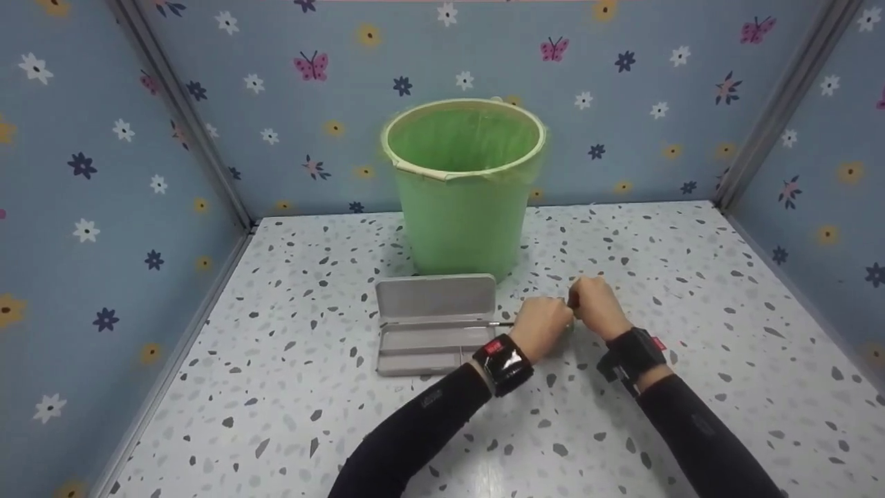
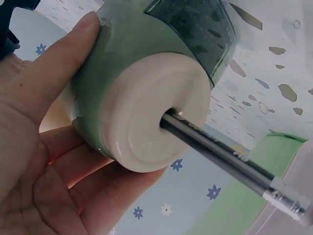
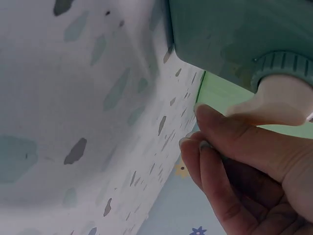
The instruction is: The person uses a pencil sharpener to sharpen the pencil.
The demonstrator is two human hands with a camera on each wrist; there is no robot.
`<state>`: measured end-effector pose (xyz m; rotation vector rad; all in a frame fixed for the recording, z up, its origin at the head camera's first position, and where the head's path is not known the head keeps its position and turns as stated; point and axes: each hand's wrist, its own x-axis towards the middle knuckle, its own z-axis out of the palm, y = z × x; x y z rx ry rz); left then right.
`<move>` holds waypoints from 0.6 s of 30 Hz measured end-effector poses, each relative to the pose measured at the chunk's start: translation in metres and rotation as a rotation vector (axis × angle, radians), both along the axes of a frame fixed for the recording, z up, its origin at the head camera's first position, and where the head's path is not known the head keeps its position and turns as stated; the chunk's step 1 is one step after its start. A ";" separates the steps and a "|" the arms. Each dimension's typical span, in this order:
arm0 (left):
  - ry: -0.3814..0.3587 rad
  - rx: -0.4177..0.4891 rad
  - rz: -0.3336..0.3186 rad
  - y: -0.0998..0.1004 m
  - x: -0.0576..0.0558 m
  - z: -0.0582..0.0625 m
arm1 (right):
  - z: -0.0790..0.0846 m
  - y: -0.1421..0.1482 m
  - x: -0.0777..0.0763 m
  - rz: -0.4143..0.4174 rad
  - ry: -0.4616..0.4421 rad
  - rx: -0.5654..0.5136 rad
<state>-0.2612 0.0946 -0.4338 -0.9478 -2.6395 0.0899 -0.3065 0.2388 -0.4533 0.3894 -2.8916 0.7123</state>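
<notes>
My left hand (image 1: pixel 543 325) grips the green body of a crank pencil sharpener (image 2: pixel 132 54), its thumb on one side and fingers on the other. From the hole in the sharpener's cream round face sticks a black pencil (image 2: pixel 215 152), its metal band and white end outward. On the opposite side, my right hand (image 3: pixel 244 166) has curled fingers and pinches at the end of the cream crank handle (image 3: pixel 279 100); the thumb covers the grip point. In the head view both hands are close together above the table and hide most of the sharpener.
An open grey pencil case (image 1: pixel 435 297) lies on the speckled table (image 1: pixel 290 415), left of the hands, its lid raised. Behind it stands a light green bin (image 1: pixel 463 221) with a cream rim. Flower-patterned panels (image 1: pixel 311 104) enclose the back and both sides.
</notes>
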 end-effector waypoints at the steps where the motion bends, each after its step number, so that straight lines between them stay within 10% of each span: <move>1: 0.000 0.000 0.000 0.000 0.000 0.000 | 0.000 0.000 0.000 0.001 -0.007 0.005; 18: -0.022 -0.002 0.015 0.000 -0.001 0.001 | -0.014 0.012 0.018 0.101 -0.113 -0.022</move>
